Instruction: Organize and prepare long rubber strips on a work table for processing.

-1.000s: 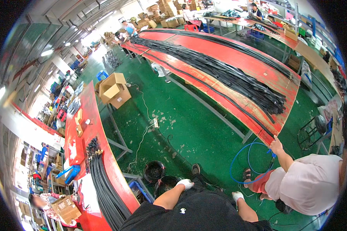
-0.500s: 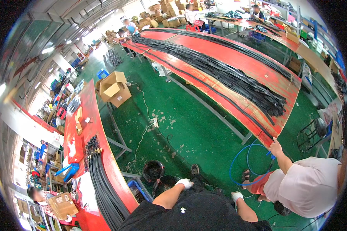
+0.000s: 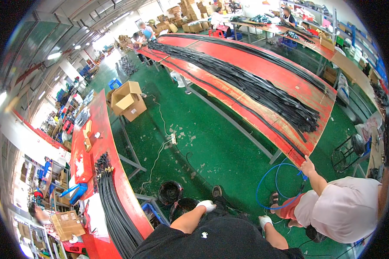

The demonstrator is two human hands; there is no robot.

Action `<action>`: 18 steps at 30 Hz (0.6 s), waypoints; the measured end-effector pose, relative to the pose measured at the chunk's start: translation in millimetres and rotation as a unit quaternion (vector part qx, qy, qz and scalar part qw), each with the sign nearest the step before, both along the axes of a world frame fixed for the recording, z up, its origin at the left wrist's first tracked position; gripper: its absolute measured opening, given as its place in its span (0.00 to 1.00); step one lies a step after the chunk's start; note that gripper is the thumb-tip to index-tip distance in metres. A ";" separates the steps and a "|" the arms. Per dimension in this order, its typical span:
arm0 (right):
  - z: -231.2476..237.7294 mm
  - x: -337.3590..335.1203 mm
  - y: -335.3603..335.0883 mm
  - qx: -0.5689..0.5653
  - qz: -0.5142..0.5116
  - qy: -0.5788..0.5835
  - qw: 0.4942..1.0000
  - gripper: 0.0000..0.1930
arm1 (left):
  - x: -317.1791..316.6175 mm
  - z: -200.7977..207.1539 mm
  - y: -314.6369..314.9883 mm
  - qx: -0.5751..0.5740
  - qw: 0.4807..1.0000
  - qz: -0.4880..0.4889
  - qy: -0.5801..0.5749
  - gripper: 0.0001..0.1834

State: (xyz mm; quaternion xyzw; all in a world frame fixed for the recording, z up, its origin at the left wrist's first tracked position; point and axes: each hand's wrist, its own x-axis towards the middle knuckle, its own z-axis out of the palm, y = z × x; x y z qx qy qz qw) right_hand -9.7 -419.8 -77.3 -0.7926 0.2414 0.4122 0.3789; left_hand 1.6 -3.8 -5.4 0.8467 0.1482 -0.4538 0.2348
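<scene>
Here's the black bin [image 3: 188, 201], on the green floor just beside the left hand [image 3: 208, 206], white-gloved against the dark trousers [image 3: 222, 213]; whether those fingers curl or lie straight, I can't tell. The right hand [image 3: 265, 222] hangs at the other side, fingers equally unclear. Best, I'd judge: arms loose, feet clear of the blue hose [image 3: 258, 192], leaving room for the co-worker's hand [image 3: 307, 166] at the red table's [image 3: 285, 88] corner.

Long red worktop [image 3: 246, 58] laden with black strips [image 3: 250, 80]

They run along its middle, a thinner black bundle [image 3: 272, 58] beyond, a single strip [image 3: 293, 145] by the near edge. The left worktop [image 3: 103, 138] holds black cords [image 3: 116, 216], a red tray [image 3: 84, 169], a white sheet [image 3: 97, 220]; the green floor [image 3: 203, 142], an open carton [image 3: 134, 110], two black buckets [image 3: 170, 192], a white power strip [image 3: 173, 138]
</scene>
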 end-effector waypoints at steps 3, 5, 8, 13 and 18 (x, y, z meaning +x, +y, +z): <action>5.2 -0.2 1.1 0.001 -0.002 0.003 1.000 0.21 | -0.1 -2.1 0.7 0.003 1.000 -0.001 -0.004 0.30; 12.1 -0.1 5.5 0.002 -0.001 0.005 1.000 0.21 | -3.7 -6.9 3.9 0.009 1.000 -0.005 -0.014 0.30; 11.2 -1.2 6.5 0.007 -0.005 0.003 1.000 0.21 | -5.1 -8.1 3.8 0.012 1.000 -0.009 -0.018 0.30; 6.0 -2.5 7.0 0.001 -0.003 0.006 1.000 0.22 | -4.6 -0.5 1.8 0.009 1.000 -0.009 -0.011 0.30; -20.8 -8.4 0.8 -0.024 0.032 -0.031 0.999 0.23 | -6.4 3.0 0.5 0.010 1.000 -0.018 -0.023 0.30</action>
